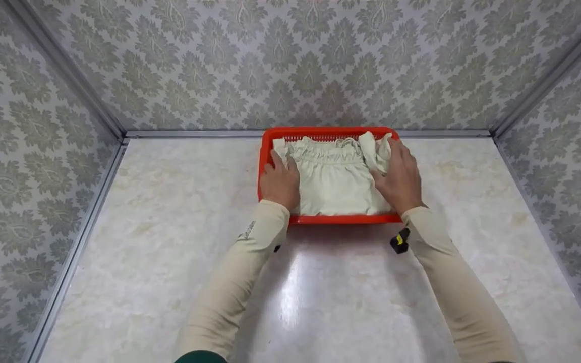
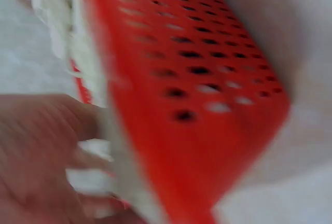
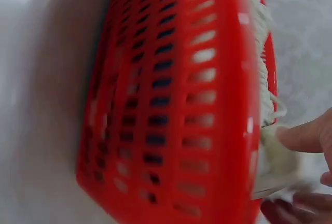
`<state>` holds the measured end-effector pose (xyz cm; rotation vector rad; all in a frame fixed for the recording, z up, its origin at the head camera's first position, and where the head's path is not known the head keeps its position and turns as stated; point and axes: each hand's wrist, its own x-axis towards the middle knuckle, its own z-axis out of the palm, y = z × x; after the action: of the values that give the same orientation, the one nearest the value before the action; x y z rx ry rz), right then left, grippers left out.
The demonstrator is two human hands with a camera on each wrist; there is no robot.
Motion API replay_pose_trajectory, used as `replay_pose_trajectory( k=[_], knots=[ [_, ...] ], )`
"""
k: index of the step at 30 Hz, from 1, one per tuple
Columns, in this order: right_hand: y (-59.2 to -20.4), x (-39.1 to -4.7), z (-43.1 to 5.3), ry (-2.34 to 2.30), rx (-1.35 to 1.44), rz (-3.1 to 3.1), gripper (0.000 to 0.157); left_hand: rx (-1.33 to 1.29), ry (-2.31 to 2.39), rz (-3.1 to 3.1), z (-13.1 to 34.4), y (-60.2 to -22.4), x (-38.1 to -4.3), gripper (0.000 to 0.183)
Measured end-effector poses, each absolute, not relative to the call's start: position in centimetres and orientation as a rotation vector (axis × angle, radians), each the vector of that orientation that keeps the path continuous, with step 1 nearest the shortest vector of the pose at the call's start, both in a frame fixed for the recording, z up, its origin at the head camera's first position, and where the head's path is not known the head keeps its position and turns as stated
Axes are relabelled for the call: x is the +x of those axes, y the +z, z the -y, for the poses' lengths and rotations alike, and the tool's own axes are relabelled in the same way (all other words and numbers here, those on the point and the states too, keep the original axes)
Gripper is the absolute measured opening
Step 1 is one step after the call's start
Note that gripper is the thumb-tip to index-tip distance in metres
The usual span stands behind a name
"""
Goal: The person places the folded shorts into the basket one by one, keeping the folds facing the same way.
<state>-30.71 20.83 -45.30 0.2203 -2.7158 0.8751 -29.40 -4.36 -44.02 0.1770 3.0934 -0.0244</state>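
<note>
A pale cream garment [image 1: 335, 184] with a gathered waist and thin drawstring fills the top of a red plastic basket [image 1: 346, 219]. Over the basket's left side, my left hand [image 1: 280, 184] lies against the garment's edge with its fingers spread. The left wrist view is blurred, showing the same hand [image 2: 41, 156] beside the cloth at the rim. At the right side, my right hand [image 1: 400, 179] pinches a raised fold of the cloth. Its thumb [image 3: 303, 137] presses on that fold in the right wrist view, other fingers below it.
The basket stands on a pale marbled tabletop [image 1: 179, 227], close to the patterned back wall [image 1: 280, 65]. Something dark blue [image 3: 162, 84] shows through the basket's slotted wall. Patterned side panels rise at left and right.
</note>
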Motion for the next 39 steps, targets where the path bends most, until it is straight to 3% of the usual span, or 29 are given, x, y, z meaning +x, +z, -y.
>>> replay_pose_trajectory(
  k=[6,13,19,39],
  knots=[
    [-45.4,-30.4,-18.2,0.422,0.717,2.921,0.078,0.523,-0.16,-3.042,3.5,-43.4,-29.5,0.098],
    [-47.6,-30.4,-17.8,0.37,0.595,3.329,0.109,0.406,0.07,-2.789,4.2,-45.5,-30.2,0.123],
    [-48.2,-30.7,-18.5,0.526,0.559,3.419,0.12,0.312,0.116,-2.704,4.3,-45.8,-30.5,0.127],
    [-48.1,-28.2,-18.9,0.735,0.682,3.5,0.122,0.348,0.093,-2.676,4.0,-46.6,-27.0,0.124]
  ],
)
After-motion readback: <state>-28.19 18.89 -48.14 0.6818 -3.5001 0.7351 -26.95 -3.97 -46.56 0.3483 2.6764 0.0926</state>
